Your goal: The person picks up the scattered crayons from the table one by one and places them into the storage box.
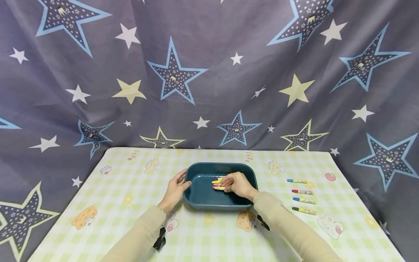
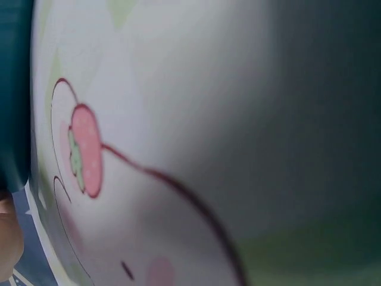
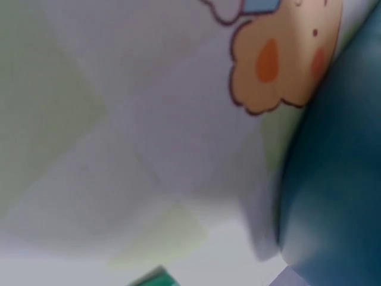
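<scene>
A dark teal rectangular basin (image 1: 199, 191) sits on the table in the head view. My left hand (image 1: 175, 191) holds its left side, thumb over the rim and fingers along the outside. Inside the basin, my right hand (image 1: 241, 185) pinches several crayons (image 1: 216, 182) with yellow wrappers, their ends pointing left. Part of the bunch is hidden behind the fingers. The left wrist view catches the basin's wall (image 2: 15, 89) and a bit of the left hand (image 2: 9, 241) at the left edge. Along the right side of the right wrist view runs the basin's outer wall (image 3: 339, 190).
Right of the basin, a blue-tipped crayon (image 1: 297, 181), a red one (image 1: 302, 192), another blue one (image 1: 304, 200) and a dark-tipped one (image 1: 304, 211) lie in a column. A checked cloth (image 1: 108, 225) covers the table; a star-patterned curtain (image 1: 209, 91) hangs behind it.
</scene>
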`<state>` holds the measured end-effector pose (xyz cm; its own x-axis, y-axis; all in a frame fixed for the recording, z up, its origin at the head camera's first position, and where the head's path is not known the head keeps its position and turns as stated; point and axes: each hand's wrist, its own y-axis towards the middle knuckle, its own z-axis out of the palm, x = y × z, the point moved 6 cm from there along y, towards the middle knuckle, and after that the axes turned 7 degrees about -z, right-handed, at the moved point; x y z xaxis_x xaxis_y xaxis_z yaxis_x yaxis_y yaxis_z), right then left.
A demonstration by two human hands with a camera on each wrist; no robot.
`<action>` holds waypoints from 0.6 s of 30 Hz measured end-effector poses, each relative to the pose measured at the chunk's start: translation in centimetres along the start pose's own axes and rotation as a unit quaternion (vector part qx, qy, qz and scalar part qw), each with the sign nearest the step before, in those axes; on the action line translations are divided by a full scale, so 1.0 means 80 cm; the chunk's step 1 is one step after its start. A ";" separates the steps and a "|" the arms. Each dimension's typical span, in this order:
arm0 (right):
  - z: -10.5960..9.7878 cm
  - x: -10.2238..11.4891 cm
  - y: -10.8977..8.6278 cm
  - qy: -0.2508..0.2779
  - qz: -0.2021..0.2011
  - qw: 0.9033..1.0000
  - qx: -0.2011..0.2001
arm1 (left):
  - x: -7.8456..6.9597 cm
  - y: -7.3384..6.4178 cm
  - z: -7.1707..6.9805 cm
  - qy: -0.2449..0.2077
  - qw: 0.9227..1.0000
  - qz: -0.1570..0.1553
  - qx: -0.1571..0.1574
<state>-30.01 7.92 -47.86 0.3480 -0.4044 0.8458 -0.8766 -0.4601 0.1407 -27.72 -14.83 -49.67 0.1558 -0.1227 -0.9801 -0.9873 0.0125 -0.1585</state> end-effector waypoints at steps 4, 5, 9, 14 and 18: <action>0.001 0.001 0.002 0.001 -0.007 1.000 0.013 | 0.000 0.001 -0.001 0.000 1.000 -0.001 -0.008; 0.001 0.000 0.002 0.003 -0.005 1.000 0.014 | 0.000 0.001 -0.001 0.000 1.000 0.000 -0.009; 0.000 -0.001 0.001 0.007 0.002 1.000 0.006 | -0.002 0.001 0.001 -0.001 1.000 0.009 -0.010; 0.001 0.001 -0.002 -0.011 0.004 1.000 0.017 | 0.001 0.000 0.001 0.005 1.000 0.006 -0.019; 0.001 0.008 -0.006 -0.002 0.000 1.000 0.019 | 0.000 -0.001 0.000 0.003 1.000 0.003 -0.022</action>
<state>-29.34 7.84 -47.46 0.3501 -0.4075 0.8435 -0.8633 -0.4899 0.1217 -27.66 -14.82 -49.70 0.1508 -0.1296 -0.9800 -0.9885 -0.0298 -0.1482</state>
